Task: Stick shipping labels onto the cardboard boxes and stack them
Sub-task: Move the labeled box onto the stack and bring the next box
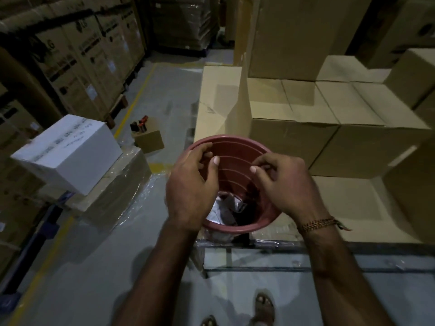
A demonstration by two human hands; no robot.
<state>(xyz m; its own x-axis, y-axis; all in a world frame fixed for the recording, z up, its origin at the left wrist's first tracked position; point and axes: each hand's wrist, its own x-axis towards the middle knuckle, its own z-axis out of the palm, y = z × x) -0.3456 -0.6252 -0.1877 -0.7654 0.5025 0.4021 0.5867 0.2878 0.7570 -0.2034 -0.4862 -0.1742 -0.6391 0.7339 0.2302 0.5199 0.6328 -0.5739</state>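
Both hands over the red bin [231, 161], nothing plainly held: left hand [191, 184] with fingers curled, thumb out, hovering at the bin's left rim; right hand [282, 184] with thumb and forefinger close together as if pinching, though whether anything thin sits between them cannot be told in this dim light. Gold-coloured bracelet [317, 224] on the right wrist. Down inside the bin, crumpled white paper scraps [221, 208] at the bottom. Just behind and to the right, plain cardboard boxes [329, 128] stacked in rows and tiers, tops closed, no label visible on the faces shown. Off to the left, white box [68, 151] tilted atop a wrapped carton. Further back on the floor, small open brown box [149, 140] with dark tools poking out, red handles showing. Tall printed cartons [77, 67] lining the left wall. Yellow line [134, 107] along the grey floor. Sandalled feet [263, 307] at bottom edge.
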